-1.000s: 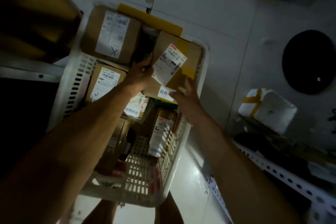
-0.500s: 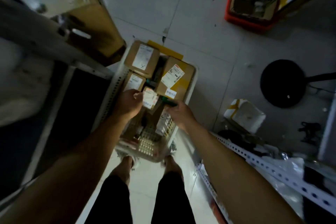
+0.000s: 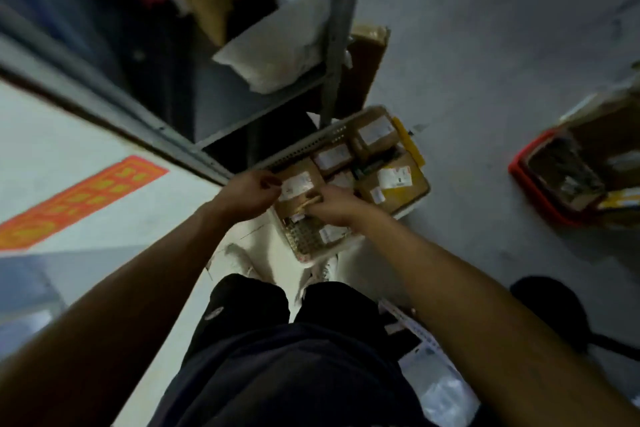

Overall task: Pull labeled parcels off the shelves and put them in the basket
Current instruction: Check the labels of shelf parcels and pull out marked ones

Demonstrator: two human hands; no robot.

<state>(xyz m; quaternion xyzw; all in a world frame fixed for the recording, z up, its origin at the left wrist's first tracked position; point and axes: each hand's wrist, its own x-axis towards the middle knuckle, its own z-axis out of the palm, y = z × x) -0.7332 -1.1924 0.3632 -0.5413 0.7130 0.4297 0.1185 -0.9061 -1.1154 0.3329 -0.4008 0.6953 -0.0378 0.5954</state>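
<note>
Over the basket [image 3: 313,146], both hands grip a labeled parcel [image 3: 297,189]; left hand [image 3: 250,192], right hand [image 3: 334,206].

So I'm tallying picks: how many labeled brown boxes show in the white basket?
4, possibly more hidden: far corner box, one nearer, right-side box, and the box at both hands.

One white basket [image 3: 304,149] is sitting on the floor, carrying at least five labeled brown parcels [image 3: 372,133], though blur is hiding any others. Two hands are reaching in: a left hand [image 3: 251,192] and a right hand [image 3: 334,206]. One red crate [image 3: 533,191] is standing well apart.
</note>
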